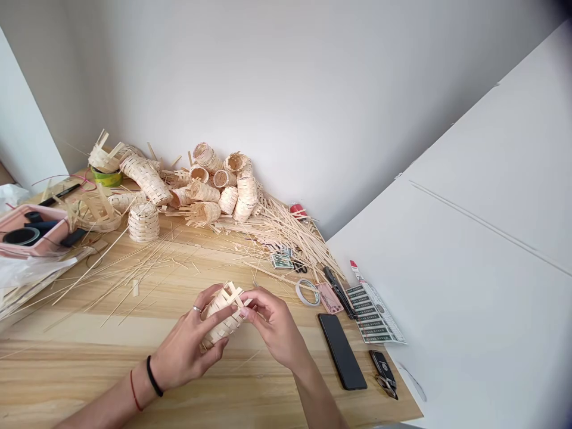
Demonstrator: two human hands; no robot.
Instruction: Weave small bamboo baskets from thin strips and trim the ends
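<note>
A small woven basket (218, 317) of pale wooden strips lies tilted just above the wooden table (147, 393). My left hand (194, 339) wraps round its body, with the fingers over the top and the thumb underneath. At the basket's right end, strip ends stick out. My right hand (270, 322) pinches one of those strip ends between thumb and fingertips. The inside of the basket is hidden from view.
Finished woven pieces (245, 196) and loose strips (295, 229) pile against the wall. A pink bin (49, 238) is at left. On the right lie a tape roll (298, 292), a utility knife (340, 292), a phone (342, 351), a car key (383, 366) and a calendar sheet (379, 316).
</note>
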